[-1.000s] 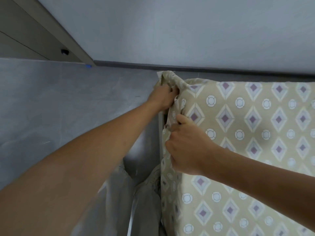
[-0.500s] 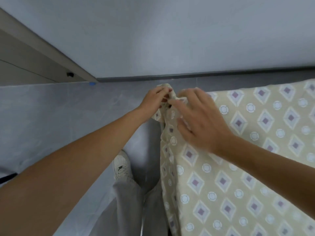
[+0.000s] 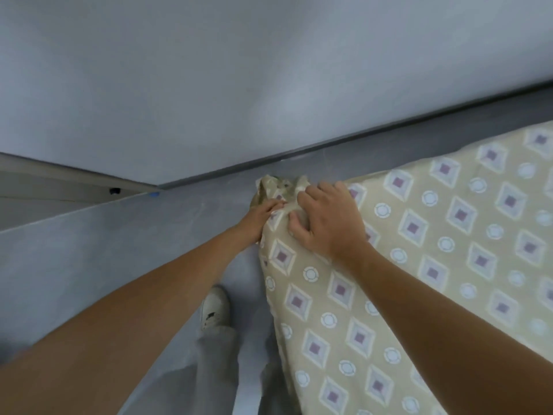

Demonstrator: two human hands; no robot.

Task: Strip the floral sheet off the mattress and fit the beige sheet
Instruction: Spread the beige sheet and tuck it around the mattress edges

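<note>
I am bunching the beige sheet (image 3: 419, 280) at the mattress corner nearest the wall, my right hand (image 3: 329, 223) curling into its folds from above, my left hand (image 3: 259, 218) gripping the cloth at the corner's side, above my shoe (image 3: 214, 308).

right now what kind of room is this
Probably a bedroom: a mattress in a patterned sheet lies on a grey floor near a plain wall. Both the left hand and right hand grip the sheet's corner.
</note>
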